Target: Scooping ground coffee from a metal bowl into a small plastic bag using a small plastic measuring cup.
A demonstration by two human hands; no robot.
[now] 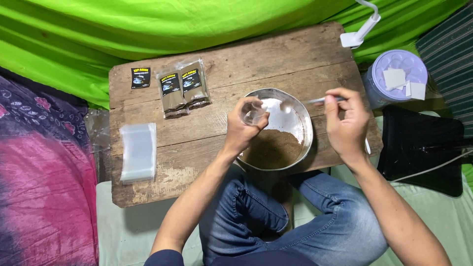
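My left hand [242, 129] holds a small clear plastic pouch [252, 113] over a round metal bowl [306, 124] that has brown powder [272, 149] heaped in its near half. My right hand [346, 120] grips a spoon [306, 102] by its handle; the spoon's bowl points toward the pouch above the metal bowl. Both hands hover over the right part of a worn wooden table [197, 143].
Filled brown packets [183, 87] lie at the table's back left, next to a small black label [140, 77]. A stack of clear empty pouches [138, 151] sits at the left edge. A lidded purple container [396, 76], a black bag [423, 148] and green cloth [162, 24] surround the table.
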